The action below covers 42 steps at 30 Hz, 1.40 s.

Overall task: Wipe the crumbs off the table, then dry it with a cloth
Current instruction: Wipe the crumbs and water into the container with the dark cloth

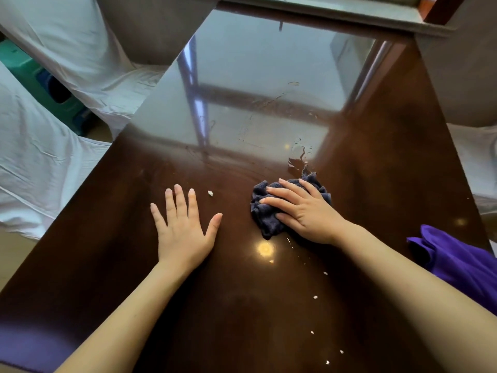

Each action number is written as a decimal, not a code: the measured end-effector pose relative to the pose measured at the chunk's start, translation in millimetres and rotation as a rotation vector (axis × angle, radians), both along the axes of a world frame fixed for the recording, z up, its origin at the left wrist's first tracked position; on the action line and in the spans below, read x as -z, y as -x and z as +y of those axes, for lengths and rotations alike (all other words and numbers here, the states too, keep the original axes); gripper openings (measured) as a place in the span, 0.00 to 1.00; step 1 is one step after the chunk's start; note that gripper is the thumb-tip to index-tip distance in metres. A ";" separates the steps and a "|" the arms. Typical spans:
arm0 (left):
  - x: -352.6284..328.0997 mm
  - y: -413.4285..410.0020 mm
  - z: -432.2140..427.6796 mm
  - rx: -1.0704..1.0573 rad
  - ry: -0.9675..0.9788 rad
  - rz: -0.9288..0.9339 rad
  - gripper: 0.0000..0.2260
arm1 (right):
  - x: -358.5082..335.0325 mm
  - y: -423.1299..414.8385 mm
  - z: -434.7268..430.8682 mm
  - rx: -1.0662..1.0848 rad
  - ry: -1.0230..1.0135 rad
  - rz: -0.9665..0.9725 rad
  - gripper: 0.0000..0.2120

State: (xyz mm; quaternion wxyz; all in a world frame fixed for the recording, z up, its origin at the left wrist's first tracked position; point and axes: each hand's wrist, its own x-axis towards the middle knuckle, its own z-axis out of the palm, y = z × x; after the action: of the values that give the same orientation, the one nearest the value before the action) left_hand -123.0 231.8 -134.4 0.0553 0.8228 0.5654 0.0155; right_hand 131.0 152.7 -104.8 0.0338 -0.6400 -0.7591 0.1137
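A glossy dark brown wooden table (269, 305), mirroring a window. A crumpled dark navy terry cloth (265, 211) lies under the pressing right hand (304, 211); the left hand (183, 230) rests flat beside it. White crumbs (315, 297) trail behind that grip, one (210, 193) left of it, water streaks (298, 154) beyond, a folded purple cloth (457, 262) to its right.
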 end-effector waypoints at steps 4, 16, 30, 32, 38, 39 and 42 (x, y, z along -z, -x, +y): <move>2.7 -10.8 -17.7 0.031 -0.028 -0.006 0.38 | 3.4 0.7 -33.0 0.019 -0.019 0.010 0.19; -4.2 26.9 1.3 -0.084 0.010 -0.058 0.38 | 14.2 35.1 16.9 0.256 -0.094 0.051 0.20; 3.0 28.7 1.4 -0.058 -0.065 -0.021 0.38 | 11.6 83.3 155.7 0.164 0.023 0.053 0.20; 2.9 29.1 1.0 -0.052 -0.063 -0.013 0.39 | 10.4 85.5 153.2 0.106 0.003 0.041 0.20; 1.5 29.9 1.1 -0.043 -0.056 -0.012 0.40 | 6.6 76.9 115.6 -0.089 -0.002 -0.015 0.21; 1.0 29.8 0.8 -0.041 -0.056 -0.016 0.40 | 6.2 74.7 106.4 -0.103 -0.004 -0.018 0.21; 1.0 30.0 1.1 -0.040 -0.055 -0.019 0.39 | 4.9 64.2 75.5 -0.109 -0.001 -0.040 0.22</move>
State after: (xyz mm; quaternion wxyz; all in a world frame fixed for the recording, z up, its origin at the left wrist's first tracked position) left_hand -153.0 232.9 -135.4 0.0379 0.8124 0.5806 0.0400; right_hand 66.8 228.3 -109.7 0.0126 -0.5998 -0.7935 0.1021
